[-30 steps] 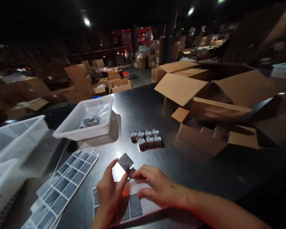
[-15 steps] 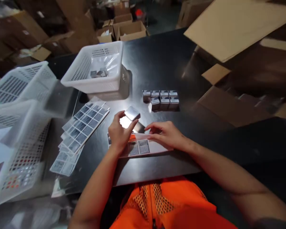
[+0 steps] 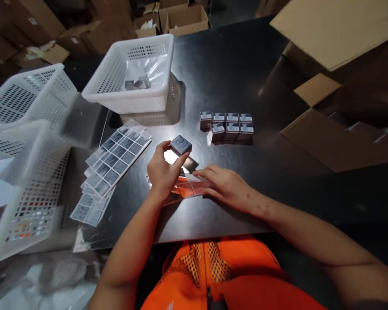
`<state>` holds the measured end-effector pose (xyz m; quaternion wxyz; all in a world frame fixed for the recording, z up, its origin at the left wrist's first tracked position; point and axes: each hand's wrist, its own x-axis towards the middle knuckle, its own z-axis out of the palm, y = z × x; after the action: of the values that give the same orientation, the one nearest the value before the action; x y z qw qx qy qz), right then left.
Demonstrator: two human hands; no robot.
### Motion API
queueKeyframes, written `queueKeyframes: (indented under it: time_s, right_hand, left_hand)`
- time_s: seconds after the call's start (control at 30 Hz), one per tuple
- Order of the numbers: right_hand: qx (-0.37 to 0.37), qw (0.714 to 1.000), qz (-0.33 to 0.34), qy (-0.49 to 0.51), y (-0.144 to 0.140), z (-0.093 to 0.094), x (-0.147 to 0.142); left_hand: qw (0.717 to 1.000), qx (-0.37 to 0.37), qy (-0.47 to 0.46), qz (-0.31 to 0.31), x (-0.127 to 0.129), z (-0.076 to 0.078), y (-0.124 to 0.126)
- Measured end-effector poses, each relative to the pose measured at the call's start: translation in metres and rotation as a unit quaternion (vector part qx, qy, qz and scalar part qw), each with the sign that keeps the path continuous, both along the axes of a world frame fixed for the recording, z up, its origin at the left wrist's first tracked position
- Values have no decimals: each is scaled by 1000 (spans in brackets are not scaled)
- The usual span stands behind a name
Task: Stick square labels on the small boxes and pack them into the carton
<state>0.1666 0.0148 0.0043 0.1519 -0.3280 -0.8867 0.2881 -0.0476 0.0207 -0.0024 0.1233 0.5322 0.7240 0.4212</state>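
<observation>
Head view: the left hand (image 3: 163, 172) is pinching a small dark box (image 3: 180, 144) between thumb and fingertips, holding it just above the counter (image 3: 220, 77) near the near edge. The right hand (image 3: 228, 189) is lying flat, fingers stretched out and gripping nothing, pressing on a label sheet (image 3: 184, 189) that is lying under both hands. Left of them, a fanned stack of label sheets (image 3: 116, 161) is resting toward the counter's left edge. Beyond the held box, a cluster of small boxes (image 3: 228, 126) is sitting mid-counter. A white basket (image 3: 132, 94) holding a few boxes is standing toward the far left corner, and open cardboard cartons (image 3: 336, 129) are sitting along the right edge.
</observation>
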Motion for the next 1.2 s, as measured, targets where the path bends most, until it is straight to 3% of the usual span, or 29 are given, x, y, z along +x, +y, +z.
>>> queueKeyframes:
  time_s: [0.13, 0.27, 0.37, 0.47, 0.6, 0.7, 0.83, 0.93, 1.03, 1.13, 1.2]
  right_hand:
    - [-97, 994, -51, -17, -1, 4, -1]
    - [-80, 992, -76, -64, 0, 10, -1]
    - [2, 998, -34, -60, 1, 7, 2]
    - [146, 989, 18, 5, 1, -1, 4]
    - [292, 950, 34, 102, 1, -3, 3]
    - [345, 912, 56, 216, 2, 9, 5]
    - [186, 889, 60, 415, 2, 30, 19]
    - [36, 854, -81, 513, 7, 35, 30]
    - [-151, 819, -211, 511, 14, 31, 31]
    - [-288, 813, -233, 449, 18, 26, 27]
    - [-335, 813, -230, 418, 18, 25, 24]
  left_hand:
    - [999, -35, -16, 11, 0, 2, 1]
    - [997, -47, -57, 11, 0, 7, 1]
    - [993, -66, -102, 8, -2, 7, 2]
    - [983, -101, -153, -18, -7, 1, 6]
    - [950, -145, -266, -77, -11, -7, 9]
    - [921, -149, -348, -91, -9, -6, 9]
    - [894, -137, -409, -122, -2, 1, 7]
    - [901, -87, -400, -147, 3, 5, 3]
    - [910, -62, -359, -197, 9, 6, -5]
    - [910, -64, -322, -254, 13, 4, -15]
    - [910, -72, -304, -274, 16, 1, -18]
